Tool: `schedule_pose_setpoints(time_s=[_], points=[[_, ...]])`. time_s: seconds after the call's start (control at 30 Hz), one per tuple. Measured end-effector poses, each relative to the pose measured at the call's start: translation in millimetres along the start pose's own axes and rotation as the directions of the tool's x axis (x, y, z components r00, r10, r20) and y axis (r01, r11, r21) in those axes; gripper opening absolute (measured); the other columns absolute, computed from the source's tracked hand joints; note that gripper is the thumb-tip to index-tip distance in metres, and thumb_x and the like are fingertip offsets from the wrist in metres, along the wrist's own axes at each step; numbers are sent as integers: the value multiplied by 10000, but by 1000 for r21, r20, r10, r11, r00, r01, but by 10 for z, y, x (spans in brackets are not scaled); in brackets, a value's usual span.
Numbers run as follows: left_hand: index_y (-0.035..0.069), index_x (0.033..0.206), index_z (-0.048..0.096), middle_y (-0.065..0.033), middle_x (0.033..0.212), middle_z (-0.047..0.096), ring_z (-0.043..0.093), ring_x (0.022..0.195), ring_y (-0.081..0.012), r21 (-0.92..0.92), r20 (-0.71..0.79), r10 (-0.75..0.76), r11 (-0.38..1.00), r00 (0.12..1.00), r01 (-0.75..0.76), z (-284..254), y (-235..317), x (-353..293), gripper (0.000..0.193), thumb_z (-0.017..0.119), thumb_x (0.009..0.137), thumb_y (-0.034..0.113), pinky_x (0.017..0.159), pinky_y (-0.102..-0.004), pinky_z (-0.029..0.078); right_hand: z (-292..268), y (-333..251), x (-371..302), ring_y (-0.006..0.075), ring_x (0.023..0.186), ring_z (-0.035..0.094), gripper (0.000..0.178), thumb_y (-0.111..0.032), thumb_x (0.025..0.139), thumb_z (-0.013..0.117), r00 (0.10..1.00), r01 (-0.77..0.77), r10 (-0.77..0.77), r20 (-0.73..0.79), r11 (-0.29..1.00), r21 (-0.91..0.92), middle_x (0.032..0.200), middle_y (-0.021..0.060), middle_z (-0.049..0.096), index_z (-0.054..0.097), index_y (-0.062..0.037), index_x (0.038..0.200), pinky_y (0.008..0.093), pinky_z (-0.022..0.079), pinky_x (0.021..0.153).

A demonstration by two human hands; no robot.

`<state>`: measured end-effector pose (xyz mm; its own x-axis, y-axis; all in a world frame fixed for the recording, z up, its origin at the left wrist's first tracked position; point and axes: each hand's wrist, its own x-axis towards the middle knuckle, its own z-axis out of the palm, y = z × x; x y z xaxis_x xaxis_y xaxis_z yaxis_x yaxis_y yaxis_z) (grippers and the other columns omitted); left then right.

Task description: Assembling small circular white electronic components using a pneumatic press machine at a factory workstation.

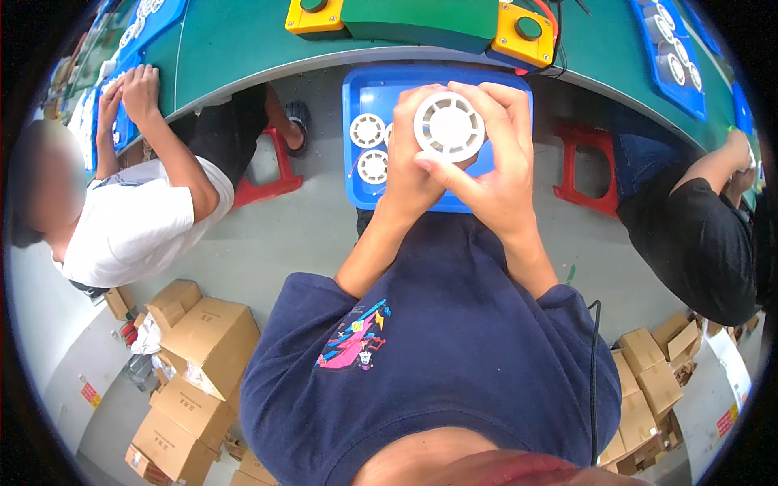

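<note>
Between my two hands I hold a round white slotted plastic part point(450, 126), its spoked face turned up toward me. My left hand point(412, 174) wraps its left side, with the fingers partly hidden behind it. My right hand point(504, 154) grips the right side, thumb along the lower rim. Beneath my hands is a blue tray point(361, 85). Two similar white slotted parts, an upper one point(367, 130) and a lower one point(373, 167), lie in its left half. The edge of another shows beside my left hand, mostly covered.
Beyond the tray runs a green worktable point(235, 49) carrying a green box with yellow button housings point(523, 36). A co-worker in white point(146, 211) sits left, another in black point(689, 235) right. Red stools point(585, 170) and stacked cardboard boxes point(207, 340) stand on the floor.
</note>
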<state>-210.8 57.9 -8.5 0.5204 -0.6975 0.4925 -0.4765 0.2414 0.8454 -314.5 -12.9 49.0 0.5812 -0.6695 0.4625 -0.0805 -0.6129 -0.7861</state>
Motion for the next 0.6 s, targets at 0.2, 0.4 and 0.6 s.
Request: schedule_pose_setpoints(time_s=[0.2, 0.4, 0.6], points=[[-14, 1386, 400, -137, 1257, 559, 590, 1138, -256, -79, 109, -31, 996, 994, 40, -39, -76, 130, 849, 924, 739, 153, 986, -377, 487, 84, 111, 53, 302, 1145, 605, 667, -214, 705, 908, 998, -52, 53, -32, 998, 34, 1229, 156, 599, 649, -7, 1284, 385, 507, 965], [14, 1367, 502, -168, 1293, 530, 543, 1186, -329, 48, 204, 172, 982, 964, -185, -223, -62, 612, 756, 887, 727, 131, 981, -414, 485, 24, 106, 242, 228, 1145, 638, 661, -182, 766, 893, 990, -125, 129, -48, 989, 74, 1261, 129, 634, 611, -8, 1338, 339, 537, 948], [55, 1295, 621, -145, 1258, 574, 559, 1166, -362, 176, 185, 244, 945, 952, -277, -261, 44, 1345, 644, 855, 695, 67, 959, -438, 493, 58, 67, 821, 275, 1016, 703, 628, -218, 787, 883, 976, -111, 130, -173, 987, 120, 1141, 163, 702, 612, -12, 1315, 389, 555, 904]])
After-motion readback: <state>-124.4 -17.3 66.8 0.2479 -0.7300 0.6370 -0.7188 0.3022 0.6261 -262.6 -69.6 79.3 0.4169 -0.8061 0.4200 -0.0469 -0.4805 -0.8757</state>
